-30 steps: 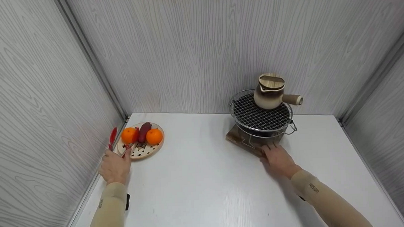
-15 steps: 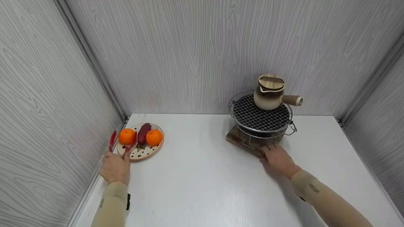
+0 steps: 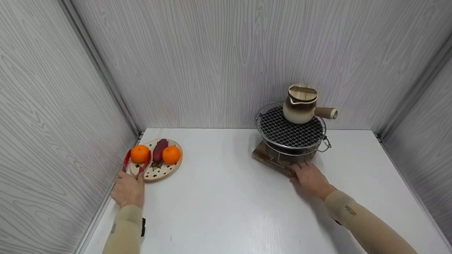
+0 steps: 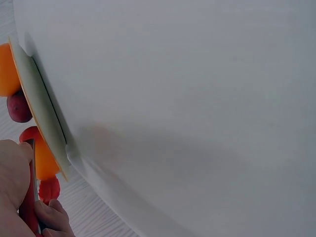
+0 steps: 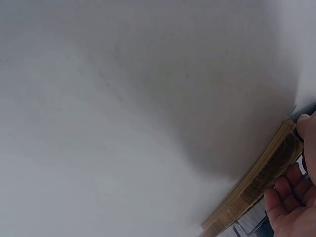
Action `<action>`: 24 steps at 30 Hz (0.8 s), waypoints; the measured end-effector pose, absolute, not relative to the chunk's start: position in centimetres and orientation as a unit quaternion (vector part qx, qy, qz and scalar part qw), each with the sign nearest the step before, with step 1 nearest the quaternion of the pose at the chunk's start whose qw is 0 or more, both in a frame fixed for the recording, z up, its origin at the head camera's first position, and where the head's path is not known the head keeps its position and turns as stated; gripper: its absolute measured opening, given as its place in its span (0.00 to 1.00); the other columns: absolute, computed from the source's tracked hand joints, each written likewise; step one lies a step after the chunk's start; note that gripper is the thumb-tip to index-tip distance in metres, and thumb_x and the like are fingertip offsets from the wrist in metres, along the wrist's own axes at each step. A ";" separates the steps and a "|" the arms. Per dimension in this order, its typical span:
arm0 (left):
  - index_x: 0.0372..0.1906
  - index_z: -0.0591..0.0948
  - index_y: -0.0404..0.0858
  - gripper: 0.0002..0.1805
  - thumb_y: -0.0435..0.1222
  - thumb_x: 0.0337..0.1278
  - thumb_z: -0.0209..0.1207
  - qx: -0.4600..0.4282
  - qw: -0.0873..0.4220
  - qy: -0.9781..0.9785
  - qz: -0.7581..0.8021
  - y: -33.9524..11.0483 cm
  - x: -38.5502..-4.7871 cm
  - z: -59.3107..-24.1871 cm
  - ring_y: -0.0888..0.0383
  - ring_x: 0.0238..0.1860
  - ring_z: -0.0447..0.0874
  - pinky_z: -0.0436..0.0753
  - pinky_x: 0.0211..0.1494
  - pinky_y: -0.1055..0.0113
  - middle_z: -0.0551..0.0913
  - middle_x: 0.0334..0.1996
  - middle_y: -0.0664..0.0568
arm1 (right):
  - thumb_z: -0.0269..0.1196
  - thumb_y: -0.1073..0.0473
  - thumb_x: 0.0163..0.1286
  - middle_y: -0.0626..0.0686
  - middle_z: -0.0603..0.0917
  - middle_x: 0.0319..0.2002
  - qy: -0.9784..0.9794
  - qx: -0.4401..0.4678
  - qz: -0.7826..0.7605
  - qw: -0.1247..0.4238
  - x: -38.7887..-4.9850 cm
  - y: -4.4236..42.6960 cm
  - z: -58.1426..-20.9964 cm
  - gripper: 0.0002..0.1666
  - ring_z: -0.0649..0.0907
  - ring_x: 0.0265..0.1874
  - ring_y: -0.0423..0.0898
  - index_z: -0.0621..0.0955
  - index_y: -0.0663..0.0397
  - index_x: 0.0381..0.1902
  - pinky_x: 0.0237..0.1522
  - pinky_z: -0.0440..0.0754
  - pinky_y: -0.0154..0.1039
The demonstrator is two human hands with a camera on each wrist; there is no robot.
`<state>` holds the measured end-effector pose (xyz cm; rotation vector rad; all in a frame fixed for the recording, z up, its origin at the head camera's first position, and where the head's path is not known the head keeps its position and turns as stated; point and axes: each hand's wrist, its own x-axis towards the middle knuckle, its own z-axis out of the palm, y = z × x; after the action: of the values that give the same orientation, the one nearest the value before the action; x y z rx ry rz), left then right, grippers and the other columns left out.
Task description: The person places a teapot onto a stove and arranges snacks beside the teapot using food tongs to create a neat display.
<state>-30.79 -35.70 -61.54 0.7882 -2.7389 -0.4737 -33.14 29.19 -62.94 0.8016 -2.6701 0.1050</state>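
Note:
In the head view my left hand (image 3: 127, 188) grips a pair of red-tipped tongs (image 3: 146, 161). The tongs' spread arms stand on either side of the left orange (image 3: 139, 154), which sits on a star-patterned plate (image 3: 159, 177). A purple sweet potato (image 3: 160, 150) and a second orange (image 3: 171, 155) lie beside it on the plate. From the left wrist, the tongs (image 4: 28, 200) show between thumb and fingers. My right hand (image 3: 311, 179) holds the near corner of a wooden board (image 3: 262, 154), its fingers and thumb around the board's edge (image 5: 261, 182) in the right wrist view.
On the board stands a round tabletop grill (image 3: 286, 134) with a mesh top and wire handles. A brown side-handled teapot (image 3: 299, 112) with a wooden lid sits at the back of the mesh. White wood-grain walls (image 3: 208, 60) enclose the white table (image 3: 221, 202).
The tongs' arms have shifted from beside and over the left orange to either side of it; that orange has moved slightly left, away from the sweet potato. My right hand keeps its place.

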 end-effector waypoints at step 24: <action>0.67 0.69 0.21 0.40 0.59 0.85 0.57 0.273 0.081 -0.938 -0.197 -35.9 -30.8 -60.0 0.21 0.55 0.88 0.84 0.56 0.30 0.84 0.54 0.18 | 0.79 0.55 0.72 0.64 0.85 0.47 -0.939 0.293 0.026 0.178 -33.2 29.1 -62.8 0.24 0.83 0.52 0.63 0.80 0.65 0.53 0.64 0.84 0.62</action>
<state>-30.80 -35.89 -59.96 0.8146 -2.8052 -0.5875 -33.21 29.05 -62.81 0.8282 -2.6559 0.0729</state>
